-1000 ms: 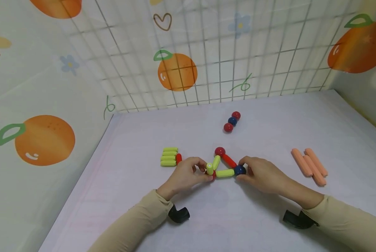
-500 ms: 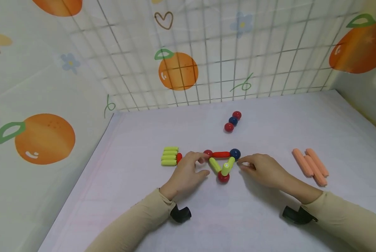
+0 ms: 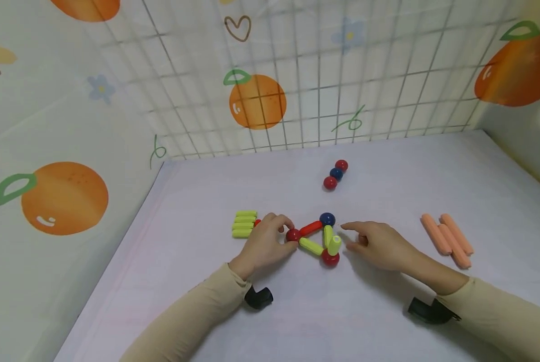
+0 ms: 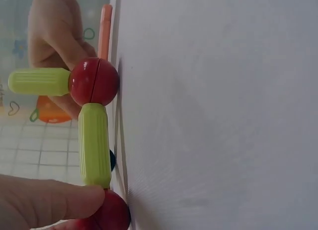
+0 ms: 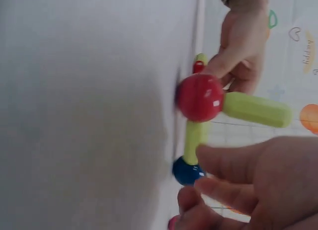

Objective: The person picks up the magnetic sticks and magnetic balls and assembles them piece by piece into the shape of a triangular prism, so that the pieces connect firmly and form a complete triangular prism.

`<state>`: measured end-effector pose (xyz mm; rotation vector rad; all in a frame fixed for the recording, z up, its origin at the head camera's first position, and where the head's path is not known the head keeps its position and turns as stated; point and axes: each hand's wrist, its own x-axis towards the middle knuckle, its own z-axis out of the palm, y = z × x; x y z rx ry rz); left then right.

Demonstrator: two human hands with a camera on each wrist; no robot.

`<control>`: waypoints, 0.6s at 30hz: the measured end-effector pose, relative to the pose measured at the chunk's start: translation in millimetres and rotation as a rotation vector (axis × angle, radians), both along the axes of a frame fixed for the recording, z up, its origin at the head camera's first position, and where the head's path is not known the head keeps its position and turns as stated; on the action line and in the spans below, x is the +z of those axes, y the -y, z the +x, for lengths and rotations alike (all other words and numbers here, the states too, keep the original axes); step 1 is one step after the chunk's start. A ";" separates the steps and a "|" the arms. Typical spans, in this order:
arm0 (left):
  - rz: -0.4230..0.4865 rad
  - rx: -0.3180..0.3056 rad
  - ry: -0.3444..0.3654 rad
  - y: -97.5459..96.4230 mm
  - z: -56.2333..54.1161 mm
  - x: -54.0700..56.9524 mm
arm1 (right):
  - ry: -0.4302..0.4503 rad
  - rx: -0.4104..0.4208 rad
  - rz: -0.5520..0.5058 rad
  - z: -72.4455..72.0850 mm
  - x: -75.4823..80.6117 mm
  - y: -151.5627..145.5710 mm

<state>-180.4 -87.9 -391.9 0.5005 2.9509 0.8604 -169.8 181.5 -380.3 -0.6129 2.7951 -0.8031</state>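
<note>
Your left hand (image 3: 264, 246) pinches the left ball (image 3: 293, 235) of the frame (image 3: 312, 247) between thumb and fingers. From this grip, the red rod (image 3: 311, 229) runs toward 2 o'clock to the blue ball (image 3: 327, 219), and one green side toward 4 o'clock to the near ball (image 3: 330, 258). Your right hand (image 3: 380, 246) holds nothing, forefinger extended; the blue ball lies just off its tip, toward 10 o'clock. The post (image 3: 334, 245) is nearer this hand. The left wrist view shows the post upright; the head view foreshortens it but shows the right fingers clear of the blue ball.
</note>
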 end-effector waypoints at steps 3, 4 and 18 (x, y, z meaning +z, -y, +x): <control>-0.033 0.006 -0.010 0.3 4.5 1.8 | 0.026 0.030 -0.063 4.1 3.8 -0.9; -0.039 0.008 -0.016 0.4 6.1 2.3 | 0.029 0.043 -0.088 5.4 4.5 -0.6; -0.041 -0.010 -0.077 -4.5 24.7 0.0 | -0.082 0.029 -0.209 -0.8 -3.2 8.1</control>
